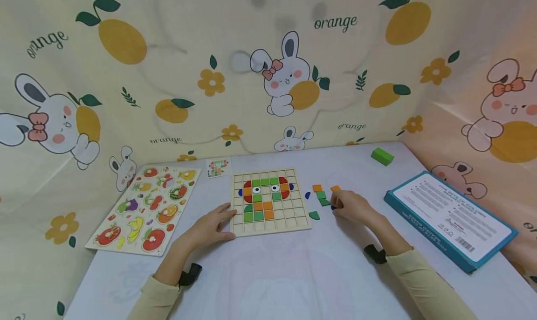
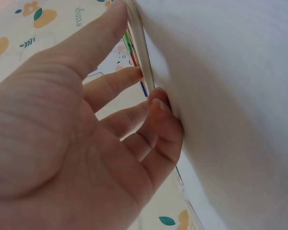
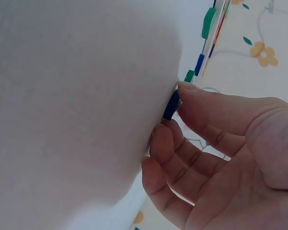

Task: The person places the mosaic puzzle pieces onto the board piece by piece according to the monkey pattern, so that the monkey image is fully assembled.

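Note:
A square wooden grid board (image 1: 289, 219) lies on the table, partly covered with coloured tiles and two eye tiles. My left hand (image 1: 211, 226) rests at its left edge, fingers spread and thumb near the front corner. My right hand (image 1: 350, 205) is over loose pieces right of the board, fingers bent downward. An orange tile (image 1: 335, 188) shows at its fingertips. In the right wrist view, a blue piece (image 3: 171, 105) lies between thumb and fingers; whether either is pinched is unclear. Nearby are another orange tile (image 1: 317, 188), green tiles (image 1: 321, 195), a green quarter-round (image 1: 314, 215) and a blue half-round (image 1: 307, 195).
A small pattern card (image 1: 218, 168) lies behind the board. To the left is a fruit puzzle board (image 1: 144, 208). A teal-edged box (image 1: 450, 219) lies at the right, with a green block (image 1: 382, 156) farther back. Printed cloth (image 1: 235, 54) hangs behind the table.

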`<state>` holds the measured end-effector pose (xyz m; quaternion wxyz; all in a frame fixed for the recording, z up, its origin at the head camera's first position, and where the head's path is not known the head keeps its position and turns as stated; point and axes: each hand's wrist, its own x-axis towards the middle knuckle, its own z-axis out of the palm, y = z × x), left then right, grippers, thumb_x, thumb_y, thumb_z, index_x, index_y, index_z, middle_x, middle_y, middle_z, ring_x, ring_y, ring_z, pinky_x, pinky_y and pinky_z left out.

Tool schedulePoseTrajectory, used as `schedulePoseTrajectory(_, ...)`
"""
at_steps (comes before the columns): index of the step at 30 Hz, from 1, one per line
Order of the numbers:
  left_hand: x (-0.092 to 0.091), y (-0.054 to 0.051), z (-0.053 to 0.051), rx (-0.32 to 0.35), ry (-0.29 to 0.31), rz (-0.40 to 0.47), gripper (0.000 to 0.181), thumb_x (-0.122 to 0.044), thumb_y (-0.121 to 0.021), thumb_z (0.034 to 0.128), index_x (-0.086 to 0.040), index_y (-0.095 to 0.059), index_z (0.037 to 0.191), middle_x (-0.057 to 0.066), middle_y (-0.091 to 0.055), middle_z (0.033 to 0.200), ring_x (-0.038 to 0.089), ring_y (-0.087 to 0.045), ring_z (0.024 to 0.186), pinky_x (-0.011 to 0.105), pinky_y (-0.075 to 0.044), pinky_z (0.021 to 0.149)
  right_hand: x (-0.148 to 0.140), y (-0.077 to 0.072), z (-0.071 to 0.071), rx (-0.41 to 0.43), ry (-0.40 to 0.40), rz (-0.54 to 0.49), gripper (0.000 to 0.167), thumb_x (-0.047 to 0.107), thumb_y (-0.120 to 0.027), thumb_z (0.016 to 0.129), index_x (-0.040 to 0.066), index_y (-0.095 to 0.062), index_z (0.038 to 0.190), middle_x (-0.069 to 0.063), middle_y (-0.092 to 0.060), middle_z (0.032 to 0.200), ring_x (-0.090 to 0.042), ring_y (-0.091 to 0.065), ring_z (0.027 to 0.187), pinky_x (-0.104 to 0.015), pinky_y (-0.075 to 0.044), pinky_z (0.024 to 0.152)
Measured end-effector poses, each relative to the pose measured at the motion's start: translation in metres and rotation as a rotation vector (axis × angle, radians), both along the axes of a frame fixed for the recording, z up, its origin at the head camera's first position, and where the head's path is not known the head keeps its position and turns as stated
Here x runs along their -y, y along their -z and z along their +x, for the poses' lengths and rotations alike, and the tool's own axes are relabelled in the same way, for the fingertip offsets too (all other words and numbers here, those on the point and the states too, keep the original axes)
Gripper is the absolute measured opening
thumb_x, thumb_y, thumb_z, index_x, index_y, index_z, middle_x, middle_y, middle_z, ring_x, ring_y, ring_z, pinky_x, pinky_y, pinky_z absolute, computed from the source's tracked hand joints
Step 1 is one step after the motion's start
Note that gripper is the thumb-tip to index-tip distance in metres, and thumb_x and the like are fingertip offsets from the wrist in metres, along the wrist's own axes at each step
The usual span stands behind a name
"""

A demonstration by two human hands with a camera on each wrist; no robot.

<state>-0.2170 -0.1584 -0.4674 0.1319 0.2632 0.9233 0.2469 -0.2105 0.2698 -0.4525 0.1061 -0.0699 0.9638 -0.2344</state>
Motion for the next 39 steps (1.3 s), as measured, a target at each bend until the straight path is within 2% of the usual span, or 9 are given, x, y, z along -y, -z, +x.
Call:
schedulePoseTrajectory(6,0.000,0.000,0.000,-0.003,0.000,0.000,0.072,-0.036,-0.079,0.0861,-0.009,-0.050,0.147,0.020,-0.032,0.158,0.041,-0.035,0.142,0.055,-0.036,0.110,0.000,0.000,-0.001,0.001,-0.013,-0.010,0.011,0.000,-0.072,0.088,0.003,-0.067,0.097,-0.004,-0.060,0.081,-0.021,-0.052,0.075,-0.032,-0.047,0.067)
schedulePoseTrajectory(15,0.000,0.000,0.000,-0.001,-0.005,0.001,0.071,-0.034,-0.080,0.0853,-0.010,-0.052,0.146,0.021,-0.032,0.158,0.042,-0.034,0.142,0.056,-0.036,0.111,-0.001,0.001,-0.001,-0.005,-0.007,-0.025,0.012,0.003,-0.074,0.087,0.003,-0.067,0.096,-0.004,-0.058,0.078,-0.020,-0.051,0.073,-0.031,-0.046,0.065)
schedulePoseTrajectory(21,0.001,0.002,0.000,-0.012,0.001,0.004,0.071,-0.035,-0.079,0.0856,-0.009,-0.052,0.146,0.022,-0.032,0.157,0.043,-0.034,0.142,0.056,-0.036,0.110,0.005,-0.001,-0.006,-0.063,-0.003,-0.046,0.014,0.005,-0.075,0.086,0.001,-0.067,0.097,-0.005,-0.057,0.080,-0.021,-0.051,0.073,-0.032,-0.044,0.064)
schedulePoseTrajectory(27,0.001,0.002,0.000,-0.005,0.001,0.002,0.071,-0.036,-0.079,0.0862,-0.009,-0.051,0.146,0.021,-0.031,0.158,0.042,-0.033,0.143,0.055,-0.035,0.111,0.016,0.002,-0.014,-0.100,0.006,-0.019,0.018,0.010,-0.075,0.087,0.000,-0.069,0.101,-0.006,-0.059,0.084,-0.021,-0.052,0.075,-0.033,-0.045,0.066)
schedulePoseTrajectory(34,0.000,0.002,-0.001,-0.004,-0.004,-0.001,0.071,-0.036,-0.078,0.0863,-0.010,-0.051,0.147,0.021,-0.031,0.159,0.042,-0.033,0.143,0.055,-0.035,0.111,0.023,0.003,-0.022,-0.120,-0.014,-0.021,0.015,-0.003,-0.075,0.082,0.000,-0.069,0.096,-0.006,-0.062,0.084,-0.022,-0.054,0.077,-0.037,-0.050,0.070)
schedulePoseTrajectory(39,0.001,0.003,-0.001,-0.005,-0.003,0.006,0.072,-0.036,-0.079,0.0858,-0.010,-0.051,0.146,0.021,-0.031,0.159,0.041,-0.033,0.143,0.055,-0.036,0.111,0.027,0.002,-0.021,-0.114,-0.027,0.002,0.022,-0.004,-0.074,0.081,-0.001,-0.069,0.102,-0.007,-0.063,0.085,-0.022,-0.054,0.076,-0.036,-0.050,0.069)
